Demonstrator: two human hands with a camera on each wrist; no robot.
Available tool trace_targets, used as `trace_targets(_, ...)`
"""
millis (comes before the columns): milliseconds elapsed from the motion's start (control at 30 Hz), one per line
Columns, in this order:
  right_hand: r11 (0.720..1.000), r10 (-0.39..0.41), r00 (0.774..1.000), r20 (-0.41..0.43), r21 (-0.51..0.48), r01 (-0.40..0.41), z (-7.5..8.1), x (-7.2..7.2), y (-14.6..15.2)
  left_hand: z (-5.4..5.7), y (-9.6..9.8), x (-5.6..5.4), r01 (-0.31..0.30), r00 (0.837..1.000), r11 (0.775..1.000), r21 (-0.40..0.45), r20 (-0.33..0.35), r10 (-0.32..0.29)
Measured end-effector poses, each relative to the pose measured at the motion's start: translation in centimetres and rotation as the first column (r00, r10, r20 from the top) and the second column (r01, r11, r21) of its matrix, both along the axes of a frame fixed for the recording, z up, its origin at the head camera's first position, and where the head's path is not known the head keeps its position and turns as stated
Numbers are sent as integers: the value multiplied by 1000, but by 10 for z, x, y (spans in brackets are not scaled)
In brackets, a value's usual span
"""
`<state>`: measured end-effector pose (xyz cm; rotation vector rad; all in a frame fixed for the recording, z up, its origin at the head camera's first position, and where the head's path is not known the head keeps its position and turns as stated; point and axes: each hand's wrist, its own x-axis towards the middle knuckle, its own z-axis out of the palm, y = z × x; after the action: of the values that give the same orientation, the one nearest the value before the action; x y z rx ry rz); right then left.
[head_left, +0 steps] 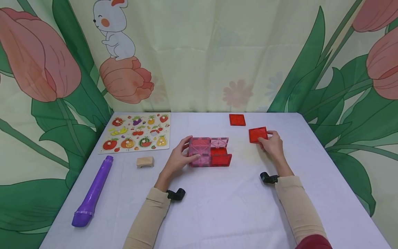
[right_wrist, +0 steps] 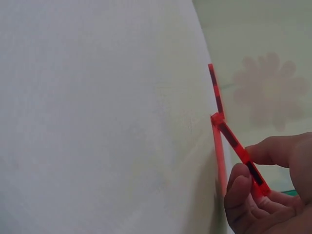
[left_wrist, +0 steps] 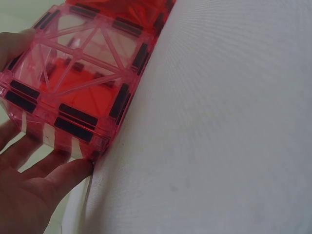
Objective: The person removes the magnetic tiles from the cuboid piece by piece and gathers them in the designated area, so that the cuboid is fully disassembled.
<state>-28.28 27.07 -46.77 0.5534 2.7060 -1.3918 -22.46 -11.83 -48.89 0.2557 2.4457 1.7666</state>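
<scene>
My left hand [head_left: 179, 157] grips the left end of a box-like structure of magnetic tiles [head_left: 200, 146], thumb at the front and fingers at the far side. Its left part is pink, its right part red, with a raised pink tile [head_left: 219, 142] at the back. In the left wrist view the pink tile face [left_wrist: 80, 58] shows black magnets along its edges. To the right, my right hand [head_left: 273, 143] pinches a red magnetic tile [head_left: 257, 135], seen tilted edge-on [right_wrist: 239, 148] in the right wrist view. A red strip [right_wrist: 219, 156] shows below it; whether tile or reflection, I cannot tell.
Another red tile [head_left: 237, 120] lies near the table's back edge. On the left are a fruit picture board [head_left: 144, 131], a small wooden arch block [head_left: 145, 162] and a purple toy microphone [head_left: 93, 193]. A printed curtain [head_left: 199, 62] hangs behind the white table [head_left: 217, 214].
</scene>
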Motion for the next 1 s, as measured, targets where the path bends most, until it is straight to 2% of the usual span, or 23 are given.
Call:
trace_targets(400,998,-66,997,40,-12,67,-5,-15,2,0,0,1,-12,1000,1000,-15,3,12)
trace_targets(733,996,-73,997,-8,42,73,-5,-30,0,1,0,-1,-11,1000,1000,-11,-5,11)
trace_targets(1000,993,-104,995,0,50,104,-6,-47,2,1,0,0,-2,1000,1000,-2,-3,2)
